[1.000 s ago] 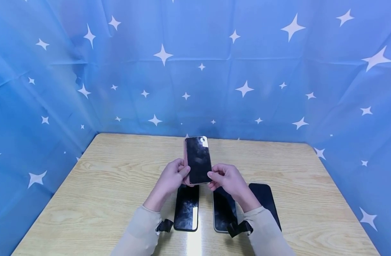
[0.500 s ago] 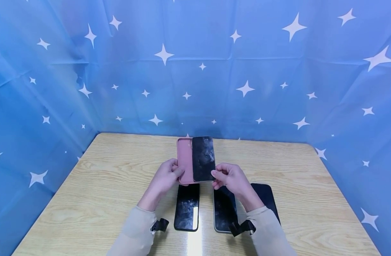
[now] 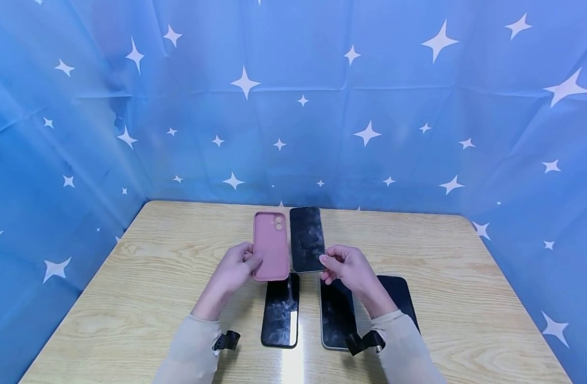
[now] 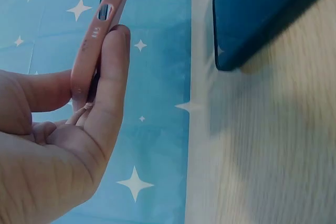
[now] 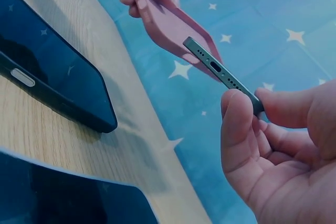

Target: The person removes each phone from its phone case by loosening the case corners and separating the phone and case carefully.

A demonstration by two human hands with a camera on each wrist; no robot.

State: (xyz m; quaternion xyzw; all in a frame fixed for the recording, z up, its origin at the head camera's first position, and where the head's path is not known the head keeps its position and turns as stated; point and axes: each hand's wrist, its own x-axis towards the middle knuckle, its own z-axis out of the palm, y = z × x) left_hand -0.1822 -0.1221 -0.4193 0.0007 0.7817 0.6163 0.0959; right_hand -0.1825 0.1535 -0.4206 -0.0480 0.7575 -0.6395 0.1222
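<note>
My left hand (image 3: 234, 272) pinches the lower left edge of an empty pink phone case (image 3: 271, 248), its hollow inner side and camera holes showing. In the left wrist view the case (image 4: 94, 45) is seen edge-on between thumb and fingers of the hand (image 4: 68, 129). My right hand (image 3: 351, 269) pinches the lower right corner of a phone (image 3: 307, 239) with a dark screen. Held up close to the case, the phone (image 5: 218, 66) shows its bottom edge with port in the right wrist view, above the fingers of the right hand (image 5: 278, 145).
On the wooden table (image 3: 130, 298) lie a dark phone (image 3: 280, 314) below the case, another (image 3: 337, 314) under the right wrist, and a third (image 3: 399, 293) partly behind the right forearm. A blue star-patterned cloth (image 3: 293, 117) stands behind the table's far edge.
The pink case has come out from behind the phone, moving left and slightly down with my left hand. The phone has shifted a little right in my right hand.
</note>
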